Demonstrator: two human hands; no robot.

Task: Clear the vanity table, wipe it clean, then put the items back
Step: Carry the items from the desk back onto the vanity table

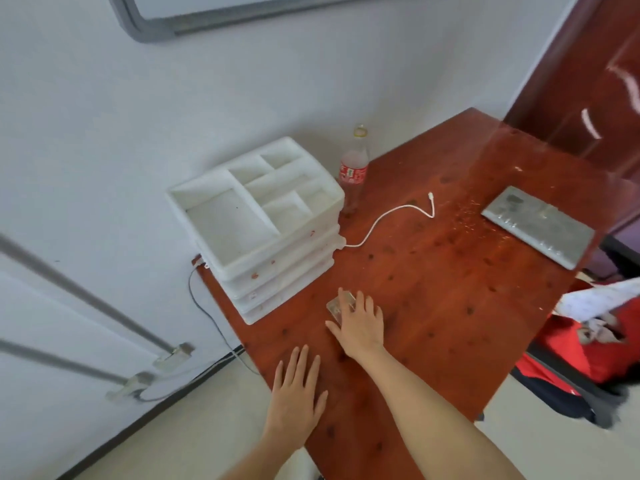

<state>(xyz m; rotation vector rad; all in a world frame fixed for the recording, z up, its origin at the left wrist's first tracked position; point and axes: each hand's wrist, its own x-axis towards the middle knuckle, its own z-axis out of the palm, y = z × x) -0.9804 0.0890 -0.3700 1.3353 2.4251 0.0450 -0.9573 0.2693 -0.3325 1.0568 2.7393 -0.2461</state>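
Observation:
The reddish wooden vanity table (433,289) fills the middle of the head view. My right hand (360,323) lies flat, fingers straight, on a small clear plastic item (336,306) near the table's left front part. My left hand (294,393) rests flat, fingers spread, at the table's near corner and holds nothing. A white organizer (256,216) with empty top compartments and drawers stands at the table's left edge. Behind it stands a plastic bottle (354,168) with a red label. A white cable (391,220) runs from the organizer across the table. A grey flat slab (540,225) lies at the right edge.
A white wall is behind the table, with a grey-framed board (152,22) above. A dark red door (588,81) stands at the back right. Red and white cloth (595,341) is piled right of the table. Metal bars (86,306) and a dark cord (207,317) are on the left.

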